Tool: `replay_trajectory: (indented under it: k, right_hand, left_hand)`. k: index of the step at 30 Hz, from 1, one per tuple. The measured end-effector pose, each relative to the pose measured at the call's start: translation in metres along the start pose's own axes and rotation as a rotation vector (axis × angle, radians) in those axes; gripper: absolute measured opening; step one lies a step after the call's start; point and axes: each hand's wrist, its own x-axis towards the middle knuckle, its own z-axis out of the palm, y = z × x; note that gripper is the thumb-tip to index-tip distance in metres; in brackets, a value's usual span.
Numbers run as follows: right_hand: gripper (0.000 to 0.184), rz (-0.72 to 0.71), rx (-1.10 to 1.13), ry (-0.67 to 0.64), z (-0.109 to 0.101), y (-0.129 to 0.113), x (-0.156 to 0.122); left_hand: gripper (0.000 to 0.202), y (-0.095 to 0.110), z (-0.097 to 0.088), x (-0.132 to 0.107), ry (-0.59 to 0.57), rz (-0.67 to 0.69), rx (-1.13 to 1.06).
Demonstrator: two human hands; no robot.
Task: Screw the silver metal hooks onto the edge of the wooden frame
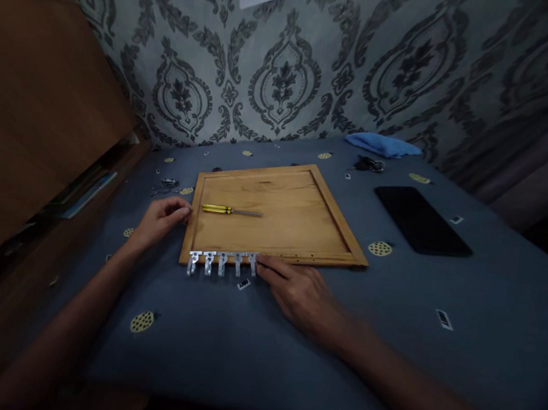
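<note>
We have a framed wooden panel (288, 210) lying flat on a dark blue patterned cover (296, 370), with five silvery metal brackets (222, 261) in a row along the left part of its near edge, their lower ends hanging past the rim. Our left hand (162, 220) is at the panel's left edge, thumb and fingers partly curled; we cannot tell whether they grip the wood. Our right hand (306, 296) reaches in from the right, fingertips together at the rightmost bracket; we cannot tell if they pinch it or merely touch it. A few small dark holes show along the edge farther right. On the panel's left half we see a yellow-handled screwdriver (217, 209), its shaft pointing right. Well right of the panel lies a flat black slab (422, 220), and behind that, near the patterned wall (289, 56), a blue cloth (383, 145).
</note>
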Motion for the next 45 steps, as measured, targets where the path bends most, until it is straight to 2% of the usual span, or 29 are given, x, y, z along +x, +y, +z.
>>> replay_trajectory:
  k: [8,14,19,25,35,39,45]
  right_hand:
    - [0.042,0.021,0.021,0.030,0.001,-0.001,-0.001]
    - [0.041,0.006,-0.002,0.064,0.002,-0.001,0.000]
    - [0.042,0.019,0.012,0.036,0.002,-0.002,0.000]
    - [0.045,-0.003,0.026,0.048,0.003,0.001,-0.003]
    - [0.043,0.020,0.050,0.019,0.001,-0.001,-0.004]
    - [0.042,0.018,0.055,0.027,-0.002,-0.001,-0.003]
    - [0.040,0.024,0.064,0.004,0.001,0.000,-0.003]
  left_hand:
    - [0.025,0.026,0.030,0.004,-0.318,0.111,-0.017]
    - [0.011,0.039,0.042,0.013,-0.474,0.181,0.046]
    - [0.011,0.039,0.045,0.021,-0.521,0.193,0.054]
    - [0.011,0.035,0.043,0.023,-0.566,0.137,-0.029]
    - [0.008,0.033,0.044,0.026,-0.546,0.156,-0.146]
    - [0.013,0.043,0.045,0.023,-0.551,0.164,-0.182]
    - [0.022,0.071,0.056,0.008,-0.644,0.122,-0.257]
